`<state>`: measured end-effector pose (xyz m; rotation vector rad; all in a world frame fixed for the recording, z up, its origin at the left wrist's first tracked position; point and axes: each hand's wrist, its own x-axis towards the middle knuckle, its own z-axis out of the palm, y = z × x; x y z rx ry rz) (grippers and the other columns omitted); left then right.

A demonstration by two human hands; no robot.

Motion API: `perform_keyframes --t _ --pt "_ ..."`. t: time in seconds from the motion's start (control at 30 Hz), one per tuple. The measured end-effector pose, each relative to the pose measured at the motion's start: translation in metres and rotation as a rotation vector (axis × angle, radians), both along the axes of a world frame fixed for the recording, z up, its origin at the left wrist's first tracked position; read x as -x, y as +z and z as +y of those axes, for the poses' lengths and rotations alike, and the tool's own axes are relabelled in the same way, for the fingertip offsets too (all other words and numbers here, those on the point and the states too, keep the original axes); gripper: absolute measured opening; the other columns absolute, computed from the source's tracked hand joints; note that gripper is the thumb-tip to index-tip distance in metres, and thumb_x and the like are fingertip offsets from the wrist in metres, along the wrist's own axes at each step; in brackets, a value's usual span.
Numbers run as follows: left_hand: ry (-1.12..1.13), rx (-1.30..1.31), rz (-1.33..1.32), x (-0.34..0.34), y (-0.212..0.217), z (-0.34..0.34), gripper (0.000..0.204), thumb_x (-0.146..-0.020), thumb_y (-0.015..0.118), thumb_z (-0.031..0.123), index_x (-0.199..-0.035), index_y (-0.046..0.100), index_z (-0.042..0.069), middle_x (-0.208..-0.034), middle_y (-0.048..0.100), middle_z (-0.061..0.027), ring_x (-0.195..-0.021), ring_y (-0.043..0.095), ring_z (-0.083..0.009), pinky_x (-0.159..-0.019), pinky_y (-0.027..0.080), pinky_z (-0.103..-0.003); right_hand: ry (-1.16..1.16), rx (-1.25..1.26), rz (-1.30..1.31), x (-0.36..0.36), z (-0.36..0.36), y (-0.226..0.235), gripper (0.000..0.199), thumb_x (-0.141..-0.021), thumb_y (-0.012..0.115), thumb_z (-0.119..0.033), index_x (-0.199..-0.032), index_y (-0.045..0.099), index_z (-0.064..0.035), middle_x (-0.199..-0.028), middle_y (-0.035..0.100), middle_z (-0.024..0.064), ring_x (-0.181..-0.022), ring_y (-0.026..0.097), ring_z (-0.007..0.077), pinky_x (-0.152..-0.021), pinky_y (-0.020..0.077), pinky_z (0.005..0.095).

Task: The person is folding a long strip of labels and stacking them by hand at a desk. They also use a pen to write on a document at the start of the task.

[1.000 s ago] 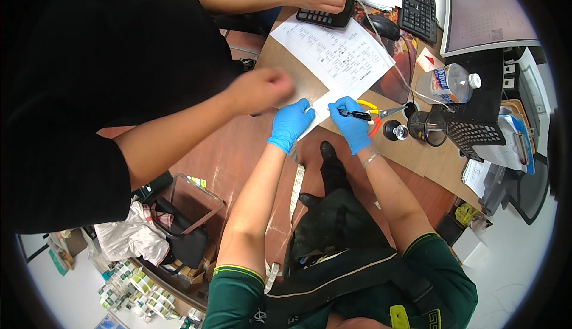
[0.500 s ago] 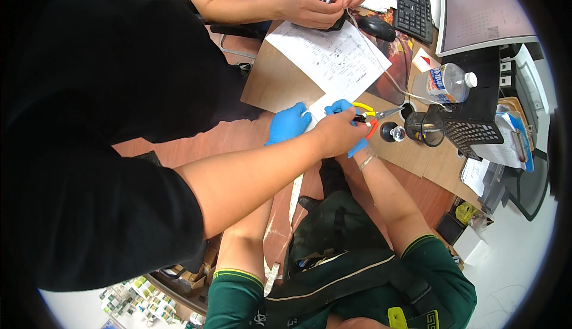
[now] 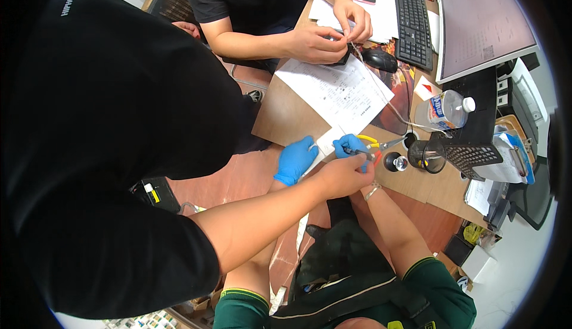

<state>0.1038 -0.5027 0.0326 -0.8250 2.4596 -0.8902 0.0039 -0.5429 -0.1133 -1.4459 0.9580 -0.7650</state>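
Both my hands wear blue gloves at the near edge of a brown desk (image 3: pixel 280 114). My left hand (image 3: pixel 296 160) has its fingers curled on the end of a white paper strip (image 3: pixel 326 140). My right hand (image 3: pixel 350 146) grips small yellow-handled pliers (image 3: pixel 374 143) whose metal jaws point right. A co-worker in a black shirt reaches across from the left. That person's bare hand (image 3: pixel 342 177) lies over the lower part of my right hand and hides what the fingers pinch.
A second person at the far side holds a thin wire and a dark object (image 3: pixel 333 37). On the desk are a printed sheet (image 3: pixel 339 90), mouse (image 3: pixel 380 59), keyboard (image 3: pixel 414 7), monitor (image 3: pixel 482 19), plastic bottle (image 3: pixel 444 109), dark glass cup (image 3: pixel 426 155) and black mesh holder (image 3: pixel 473 153).
The co-worker's arm has swung in from the left, and its hand has come down onto my right hand. My own hands have stayed at the desk edge.
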Motion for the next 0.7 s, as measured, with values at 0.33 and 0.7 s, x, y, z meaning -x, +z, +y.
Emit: perform_keyframes --t 0.33,0.7 --pt "1.155 -0.382 1.484 -0.077 -0.105 0.032 0.026 -0.089 0.053 0.034 -0.096 0.059 0.010 -0.075 0.064 -0.0149 -0.072 0.063 -0.0346 -0.066 0.049 -0.042 0.060 0.328 0.322 -0.005 -0.011 0.012 0.017 -0.083 0.068 -0.020 -0.080 0.056 -0.0076 -0.070 0.061 0.0074 -0.064 0.061 0.0232 -0.059 0.0486 0.0318" --pt "1.424 -0.574 1.414 -0.071 -0.103 0.033 0.035 -0.086 0.057 0.034 -0.111 0.062 0.010 -0.093 0.067 -0.0188 -0.085 0.065 -0.0356 -0.074 0.051 -0.042 0.037 0.355 0.363 -0.005 -0.010 0.009 0.017 -0.084 0.067 -0.022 -0.081 0.057 -0.0083 -0.069 0.061 0.0063 -0.061 0.061 0.0211 -0.057 0.0492 0.0307"
